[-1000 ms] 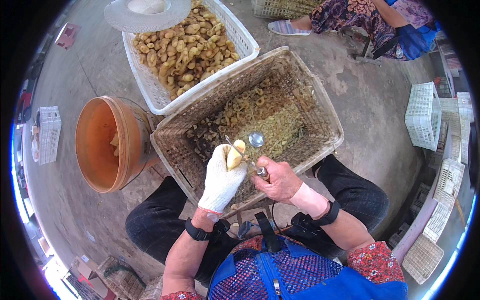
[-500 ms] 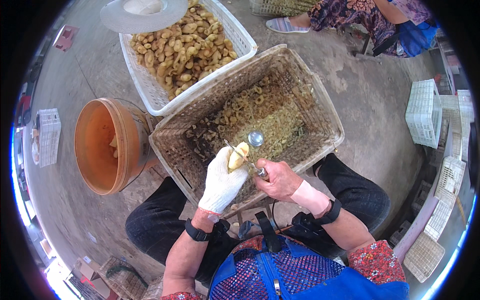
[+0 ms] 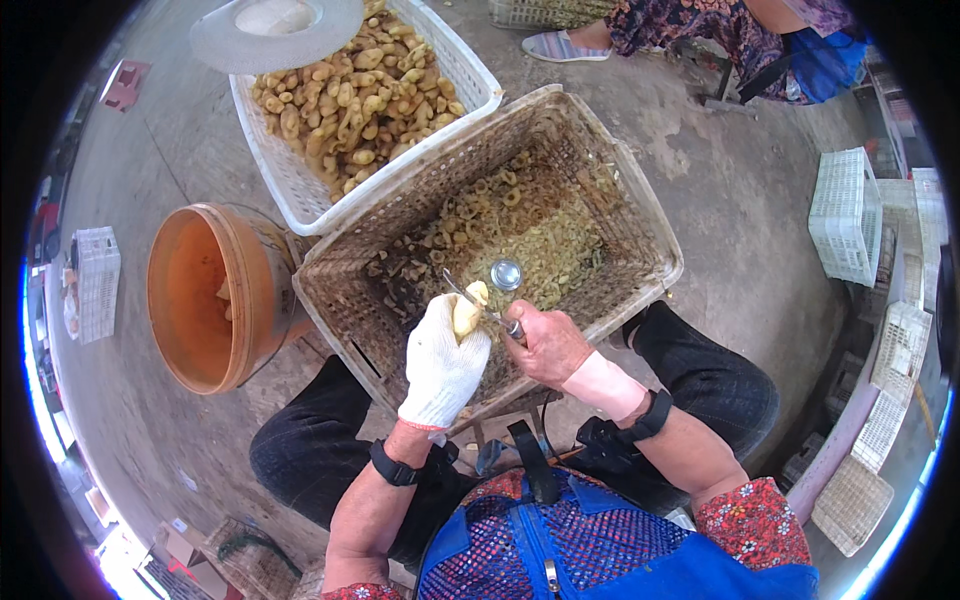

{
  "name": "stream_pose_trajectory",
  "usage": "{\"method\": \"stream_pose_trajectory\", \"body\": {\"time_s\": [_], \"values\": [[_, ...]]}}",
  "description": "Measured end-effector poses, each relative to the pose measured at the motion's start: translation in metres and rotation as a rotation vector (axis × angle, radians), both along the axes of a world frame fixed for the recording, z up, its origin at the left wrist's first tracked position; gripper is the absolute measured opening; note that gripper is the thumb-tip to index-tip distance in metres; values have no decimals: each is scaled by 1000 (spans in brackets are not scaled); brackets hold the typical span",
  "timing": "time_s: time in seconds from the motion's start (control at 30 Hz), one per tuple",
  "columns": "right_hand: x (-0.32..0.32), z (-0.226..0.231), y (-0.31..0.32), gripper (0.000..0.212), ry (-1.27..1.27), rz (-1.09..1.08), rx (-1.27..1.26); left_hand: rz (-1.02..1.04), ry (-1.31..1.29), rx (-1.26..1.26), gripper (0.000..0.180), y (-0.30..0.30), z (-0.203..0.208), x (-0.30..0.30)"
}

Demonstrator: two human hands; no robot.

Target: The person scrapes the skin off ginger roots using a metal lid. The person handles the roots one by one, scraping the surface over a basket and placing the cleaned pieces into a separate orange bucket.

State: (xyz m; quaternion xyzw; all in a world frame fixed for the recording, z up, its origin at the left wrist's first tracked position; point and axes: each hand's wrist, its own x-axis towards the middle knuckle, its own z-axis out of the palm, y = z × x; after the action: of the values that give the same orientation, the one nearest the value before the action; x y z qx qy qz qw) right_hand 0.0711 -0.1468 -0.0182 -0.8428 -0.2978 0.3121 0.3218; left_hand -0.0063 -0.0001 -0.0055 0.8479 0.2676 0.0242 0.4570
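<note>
My left hand [image 3: 445,360], in a white knitted glove, is closed around a peeled, pale yellow, knobbly vegetable [image 3: 466,317]. My bare right hand [image 3: 552,348] grips the handle of a small knife [image 3: 514,328]. Its thin blade reaches left across the vegetable, and the tip shows beyond it. Both hands are over the near side of a dirty plastic crate [image 3: 668,262]. Pale peelings [image 3: 545,255] and cut rings cover much of its bottom. A small round shiny metal piece [image 3: 506,275] shows just beyond the knife.
Behind the crate stands a white basket [image 3: 262,150] heaped with brownish-yellow vegetables [image 3: 345,110], a pale wide-brimmed hat [image 3: 277,30] over its corner. An orange bucket [image 3: 240,300] lies tilted at left. Another person's shoe [image 3: 567,46] is at top right. White crates [image 3: 846,215] stand at right.
The blade has shifted toward the far end of the vegetable, and my right hand has moved slightly up and away from my left. The whole view has shifted a little.
</note>
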Motion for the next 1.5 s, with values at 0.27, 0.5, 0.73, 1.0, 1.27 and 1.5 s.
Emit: {"method": "stream_pose_trajectory", "body": {"time_s": [0.27,0.5,0.73,1.0,1.27,1.5], "values": [[38,-16,-14,22,-230,-100,-227,254,144,-911,24,8,3,-1],[102,-57,-16,40,74,-136,-321,391,-10,-1048,16,20,8,7],[132,-163,-7,27,-892,-223,-731,480,-29,-1151,17,34,1,10],[55,-215,27,44,51,123,-655,507,-12,-1144,17,17,-13,16],[62,-245,35,49,33,173,-538,510,30,-1146,19,20,7,38],[46,-181,-12,26,166,424,-371,374,-74,-1165,35,37,-11,40]]}}
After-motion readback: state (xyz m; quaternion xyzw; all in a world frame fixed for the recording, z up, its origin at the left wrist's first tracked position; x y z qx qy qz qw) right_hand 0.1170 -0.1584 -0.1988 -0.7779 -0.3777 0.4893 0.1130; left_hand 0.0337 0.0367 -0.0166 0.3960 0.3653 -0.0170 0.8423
